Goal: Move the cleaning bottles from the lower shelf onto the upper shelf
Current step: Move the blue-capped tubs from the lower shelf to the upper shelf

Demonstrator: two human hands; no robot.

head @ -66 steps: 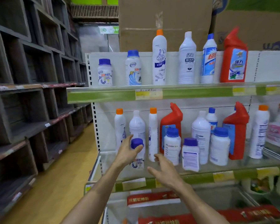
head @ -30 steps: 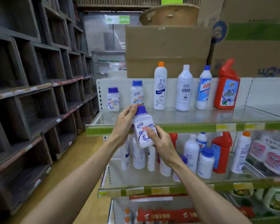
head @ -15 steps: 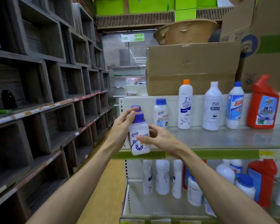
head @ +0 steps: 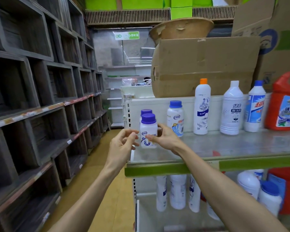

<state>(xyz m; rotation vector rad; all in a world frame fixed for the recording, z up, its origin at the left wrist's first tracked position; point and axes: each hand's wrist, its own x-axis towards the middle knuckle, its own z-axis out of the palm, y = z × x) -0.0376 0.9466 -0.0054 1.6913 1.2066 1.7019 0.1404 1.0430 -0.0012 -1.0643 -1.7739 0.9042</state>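
Note:
A small white bottle with a blue cap (head: 147, 129) stands upright at the left end of the upper shelf (head: 224, 144), just in front of a like bottle (head: 146, 112). My right hand (head: 166, 139) pinches its right side and label with thumb and fingers. My left hand (head: 122, 144) hovers just left of it, fingers apart, touching nothing. Further right on that shelf stand a blue-capped bottle (head: 175, 118), an orange-capped one (head: 202, 108), a white one (head: 232, 109), a blue-labelled one (head: 254, 108) and a red one (head: 283, 104). Several bottles (head: 177, 191) remain on the lower shelf (head: 157, 218).
A large cardboard box (head: 204, 67) sits on top behind the upper shelf's back panel. Dark wooden cubby shelves (head: 40, 97) line the left side. A yellow aisle floor (head: 107, 190) runs between them and the rack. The upper shelf's green front rail (head: 174, 169) crosses above my right forearm.
Both hands lifted the small bottle from the lower shelf and set it on the upper shelf's left end. My left hand has let go and drawn back a little.

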